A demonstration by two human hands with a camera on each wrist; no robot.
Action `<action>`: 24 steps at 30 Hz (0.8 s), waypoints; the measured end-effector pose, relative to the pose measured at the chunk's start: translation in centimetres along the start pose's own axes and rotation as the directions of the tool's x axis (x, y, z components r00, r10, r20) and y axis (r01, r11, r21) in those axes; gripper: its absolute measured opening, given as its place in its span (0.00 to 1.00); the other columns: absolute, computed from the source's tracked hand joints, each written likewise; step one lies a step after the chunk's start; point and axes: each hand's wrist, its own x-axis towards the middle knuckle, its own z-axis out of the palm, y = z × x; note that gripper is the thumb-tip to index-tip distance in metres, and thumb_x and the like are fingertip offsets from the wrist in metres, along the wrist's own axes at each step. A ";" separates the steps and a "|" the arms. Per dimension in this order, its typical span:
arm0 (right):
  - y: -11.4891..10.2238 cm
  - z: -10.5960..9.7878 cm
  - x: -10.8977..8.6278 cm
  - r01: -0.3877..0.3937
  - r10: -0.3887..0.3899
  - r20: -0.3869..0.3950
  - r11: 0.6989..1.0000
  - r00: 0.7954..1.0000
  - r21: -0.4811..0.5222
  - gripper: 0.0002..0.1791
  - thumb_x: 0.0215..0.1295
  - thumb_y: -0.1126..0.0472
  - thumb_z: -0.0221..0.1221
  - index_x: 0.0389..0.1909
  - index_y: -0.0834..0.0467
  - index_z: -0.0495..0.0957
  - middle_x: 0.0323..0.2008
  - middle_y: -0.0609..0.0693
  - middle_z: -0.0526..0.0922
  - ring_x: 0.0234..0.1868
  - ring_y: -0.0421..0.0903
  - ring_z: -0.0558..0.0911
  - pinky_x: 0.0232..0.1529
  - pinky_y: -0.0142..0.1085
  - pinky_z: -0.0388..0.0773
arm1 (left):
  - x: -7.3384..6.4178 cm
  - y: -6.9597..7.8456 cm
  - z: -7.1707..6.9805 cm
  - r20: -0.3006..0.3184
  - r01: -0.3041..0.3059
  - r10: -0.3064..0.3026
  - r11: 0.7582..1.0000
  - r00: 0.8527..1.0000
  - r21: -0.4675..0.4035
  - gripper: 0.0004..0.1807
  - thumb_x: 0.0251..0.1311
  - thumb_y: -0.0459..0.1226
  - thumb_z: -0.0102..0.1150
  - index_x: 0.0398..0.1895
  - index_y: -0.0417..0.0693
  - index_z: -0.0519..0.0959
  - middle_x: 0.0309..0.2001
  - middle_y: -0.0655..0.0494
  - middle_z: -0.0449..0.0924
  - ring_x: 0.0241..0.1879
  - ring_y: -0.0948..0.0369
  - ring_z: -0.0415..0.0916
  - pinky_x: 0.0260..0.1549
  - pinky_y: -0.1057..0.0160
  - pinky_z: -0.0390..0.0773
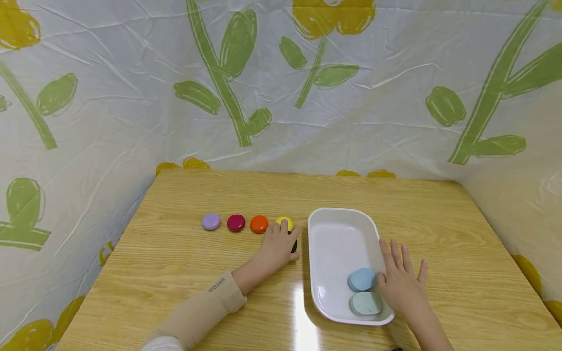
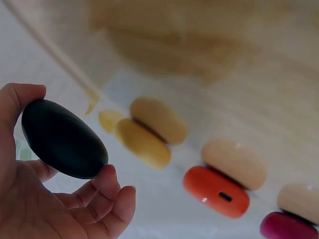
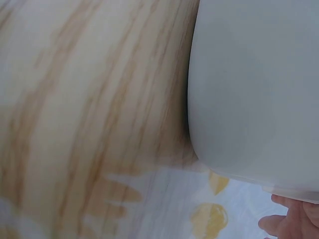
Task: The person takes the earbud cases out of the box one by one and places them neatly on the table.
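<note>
In the left wrist view, a smooth black oval disc [image 2: 65, 139] is gripped by the left hand [image 1: 276, 246], its edges clamped between the fingertips at opposite sides. In the head view, the same disc is partly hidden beneath that hand, just to the left of a white, round-cornered rectangular tray [image 1: 338, 243]. Whether the disc touches the light wood-grained table [image 1: 373, 192] cannot be told.

A rounded yellow disc [image 2: 142, 144] is partly covered by the left fingers in the head view, yet is seen apart from them in the left wrist view. Leftward from it, a row is formed by a glossy orange disc [image 1: 259, 224], a dark magenta disc [image 1: 236, 223] and a pale lilac disc [image 1: 211, 221], with gaps left between them.

The tray's right side is touched by the right hand [image 1: 401, 282], whose fingers are spread apart and nearly straight, with the thumb at the rim. Inside the tray, at the near right, a light blue disc [image 1: 362, 279] and a pale green disc [image 1: 366, 304] are set close together.

The left forearm is covered by a beige sleeve [image 1: 202, 309] with dark lettering. The table is backed by a white sheet [image 1: 140, 87] printed with green stems and yellow flowers.
</note>
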 end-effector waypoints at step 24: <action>0.3 0.1 0.1 0.014 -0.014 -0.024 1.000 1.000 0.001 0.38 0.65 0.58 0.43 0.72 0.52 0.34 0.69 0.66 0.40 0.69 0.59 0.28 0.54 0.57 0.10 | -0.4 0.3 0.2 0.182 0.018 -0.007 0.998 0.983 -0.057 0.29 0.51 0.55 0.58 0.53 0.53 0.63 0.44 0.49 0.64 0.40 0.54 0.69 0.33 0.58 0.71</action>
